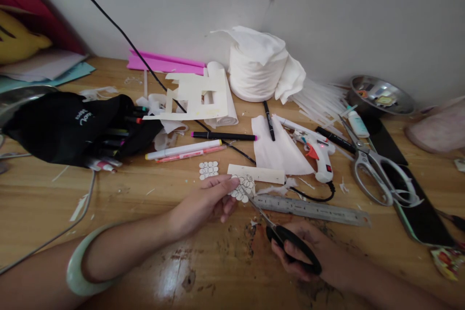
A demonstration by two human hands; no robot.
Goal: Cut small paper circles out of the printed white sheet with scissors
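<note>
My left hand [214,196] pinches a small piece of white paper [244,188] with circles drawn on it, thumb on top. In my right hand [303,247] is a pair of black-handled scissors [276,232], fingers through the loops. The blade tips reach the lower edge of the paper; whether they are cutting into it I cannot tell. Just beyond my left hand lies a cluster of small white paper discs [209,170]. A blank white paper strip [259,173] rests behind the held piece. A steel ruler [312,207] lies right of the paper, beyond the scissors.
A glue gun [321,155], large grey-handled scissors [381,179] and a phone [423,213] lie at the right. Markers [223,135] and a black pen bag [69,128] are to the left. A white tissue roll [254,70] and a metal bowl [381,94] stand behind.
</note>
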